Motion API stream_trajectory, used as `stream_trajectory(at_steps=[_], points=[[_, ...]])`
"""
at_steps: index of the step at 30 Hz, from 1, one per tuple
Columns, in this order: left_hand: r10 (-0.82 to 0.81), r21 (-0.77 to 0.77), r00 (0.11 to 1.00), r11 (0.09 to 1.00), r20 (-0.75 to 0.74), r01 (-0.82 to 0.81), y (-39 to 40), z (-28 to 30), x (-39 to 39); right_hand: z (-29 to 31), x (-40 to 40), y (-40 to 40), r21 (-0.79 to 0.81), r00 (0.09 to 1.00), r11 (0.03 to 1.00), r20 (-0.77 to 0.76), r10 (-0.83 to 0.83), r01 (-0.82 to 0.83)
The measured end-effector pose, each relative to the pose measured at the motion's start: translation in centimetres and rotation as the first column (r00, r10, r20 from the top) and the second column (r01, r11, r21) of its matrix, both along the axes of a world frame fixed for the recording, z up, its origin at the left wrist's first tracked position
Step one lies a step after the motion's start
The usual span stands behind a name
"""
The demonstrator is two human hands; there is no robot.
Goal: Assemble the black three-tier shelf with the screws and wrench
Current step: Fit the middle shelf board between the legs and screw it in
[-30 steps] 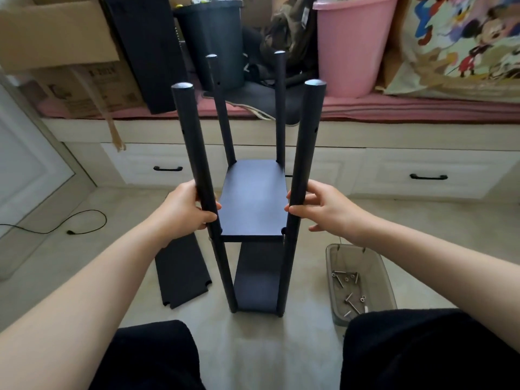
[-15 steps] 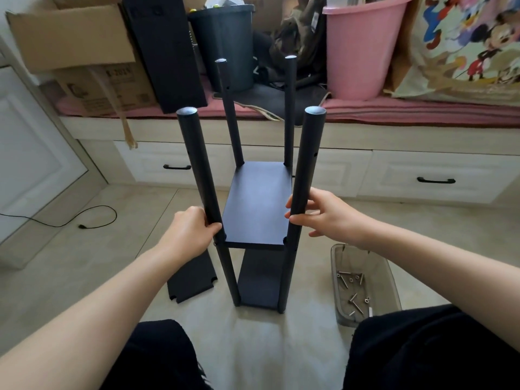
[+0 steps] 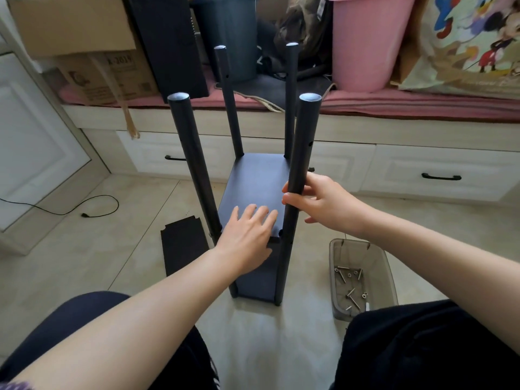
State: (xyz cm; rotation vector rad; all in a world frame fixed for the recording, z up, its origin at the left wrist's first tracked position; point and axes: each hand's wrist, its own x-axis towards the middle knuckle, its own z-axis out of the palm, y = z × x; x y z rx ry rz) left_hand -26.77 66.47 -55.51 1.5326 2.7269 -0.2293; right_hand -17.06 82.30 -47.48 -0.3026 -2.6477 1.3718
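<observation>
Now the left hand (image 3: 247, 237) lies flat on the shelf board (image 3: 254, 187); the right hand (image 3: 323, 204) grips 1 front pole (image 3: 299, 164).

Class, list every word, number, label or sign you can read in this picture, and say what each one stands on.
"X-2019": printed on the side of the lower cardboard box, top left; the first character is unsure.
Smaller print, a round logo and a square code on the same box: too blurred to read.
Tag on the dark bag behind the shelf: too small to read.
Cartoon blanket: pictures only, faint script unreadable.
</observation>
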Motion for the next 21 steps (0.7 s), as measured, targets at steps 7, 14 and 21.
stream_trajectory(at_steps=[7,14,21], points=[[0.109,-0.024,0.977,0.994,0.181,-0.106,1.2,-2.5,-1.0,-0.3,0.6,0.9,-0.015,0.999,0.999,-0.008,0.045,-0.045],[0.100,-0.038,0.984,0.995,0.151,-0.095,0.8,-3.5,-0.8,-0.8,0.0,0.5,0.003,0.995,0.995,-0.030,0.095,-0.095],[0.078,0.077,0.994,0.993,0.076,-0.084,0.5,-4.4,-0.5,0.1,-1.2,1.1,0.007,0.988,0.988,0.015,0.156,-0.156]])
